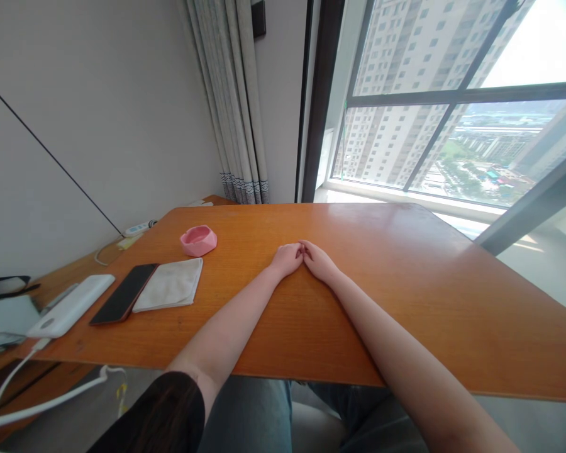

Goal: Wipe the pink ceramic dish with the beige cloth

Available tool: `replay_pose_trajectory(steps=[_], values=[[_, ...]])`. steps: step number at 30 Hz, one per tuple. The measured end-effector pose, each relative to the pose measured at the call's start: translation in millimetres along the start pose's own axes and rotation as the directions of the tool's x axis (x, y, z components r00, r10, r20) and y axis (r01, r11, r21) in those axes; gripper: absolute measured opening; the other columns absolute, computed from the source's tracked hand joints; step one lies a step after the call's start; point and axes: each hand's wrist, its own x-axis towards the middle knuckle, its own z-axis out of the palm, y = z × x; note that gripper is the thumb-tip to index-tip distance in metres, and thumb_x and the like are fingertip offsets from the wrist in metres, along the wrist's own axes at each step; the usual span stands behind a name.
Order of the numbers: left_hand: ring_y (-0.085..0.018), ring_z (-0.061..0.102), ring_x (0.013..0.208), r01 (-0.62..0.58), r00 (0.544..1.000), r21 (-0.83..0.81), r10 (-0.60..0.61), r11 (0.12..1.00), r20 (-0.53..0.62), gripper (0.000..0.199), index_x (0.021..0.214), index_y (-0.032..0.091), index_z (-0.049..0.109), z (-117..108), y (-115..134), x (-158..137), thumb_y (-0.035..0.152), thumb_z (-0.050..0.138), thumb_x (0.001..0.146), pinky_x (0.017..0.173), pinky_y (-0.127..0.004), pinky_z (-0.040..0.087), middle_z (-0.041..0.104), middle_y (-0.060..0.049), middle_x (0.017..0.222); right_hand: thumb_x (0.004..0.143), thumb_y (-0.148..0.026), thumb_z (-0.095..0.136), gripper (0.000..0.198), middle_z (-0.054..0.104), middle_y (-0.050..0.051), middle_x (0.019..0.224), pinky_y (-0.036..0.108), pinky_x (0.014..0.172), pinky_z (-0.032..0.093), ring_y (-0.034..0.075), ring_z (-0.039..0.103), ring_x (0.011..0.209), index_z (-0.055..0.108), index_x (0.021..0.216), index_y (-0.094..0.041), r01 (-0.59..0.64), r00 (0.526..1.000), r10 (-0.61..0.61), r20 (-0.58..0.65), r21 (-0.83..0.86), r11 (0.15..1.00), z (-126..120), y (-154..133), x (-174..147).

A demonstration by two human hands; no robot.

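Observation:
My left hand (287,259) and my right hand (319,262) rest together on the wooden table (419,296), touching at the fingertips. Both have their fingers curled in, and I see nothing held between them. To the left of my hands sits a pink angular ashtray (200,251). Nearer to me lies a folded whitish cloth (170,287), with a dark phone (126,294) alongside its left edge. The undersides of both hands are hidden.
A white power bank (73,307) with a white cable (44,402) lies at the table's left edge. Beyond it, a power strip (139,229) is by the wall. A curtain (238,126) hangs behind the table, and a large window (453,138) is at the right.

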Motion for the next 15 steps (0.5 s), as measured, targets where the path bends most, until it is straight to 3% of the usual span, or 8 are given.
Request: replay_pose_trajectory(steps=[10, 13, 15], values=[[-0.018, 0.061, 0.081, -0.003, 1.000, 0.049, 0.003, 0.999, -0.004, 0.015, 0.084, 0.020, 0.061, -3, 3, -1, 0.023, 0.047, 0.084, 0.074, -0.028, 0.044, 0.067, -0.005, 0.086, 0.083, -0.014, 0.042, 0.043, 0.060, 0.013, 0.123, 0.038, 0.102, 0.041, 0.021, 0.055, 0.114, 0.052, 0.124, -0.014, 0.026, 1.000, -0.026, -0.001, -0.042, 0.999, 2, 6, 0], [-0.021, 0.060, 0.090, 0.035, 0.997, 0.096, -0.029, 0.995, -0.067, 0.018, 0.087, 0.019, 0.061, -27, -5, -3, 0.021, 0.043, 0.086, 0.083, -0.033, 0.043, 0.066, -0.008, 0.093, 0.081, -0.015, 0.046, 0.044, 0.058, 0.012, 0.126, 0.038, 0.105, 0.037, 0.022, 0.051, 0.120, 0.052, 0.125, -0.015, 0.022, 0.999, -0.024, -0.028, -0.082, 0.996, 0, 11, -1], [-0.023, 0.057, 0.098, 0.134, 0.971, 0.173, -0.095, 0.976, -0.221, 0.020, 0.094, 0.018, 0.060, -54, -20, -9, 0.019, 0.042, 0.086, 0.091, -0.039, 0.040, 0.063, -0.010, 0.099, 0.081, -0.015, 0.047, 0.042, 0.058, 0.012, 0.126, 0.038, 0.107, 0.036, 0.022, 0.051, 0.120, 0.053, 0.123, -0.015, 0.001, 0.999, -0.004, -0.041, -0.093, 0.996, -3, 13, -1]])
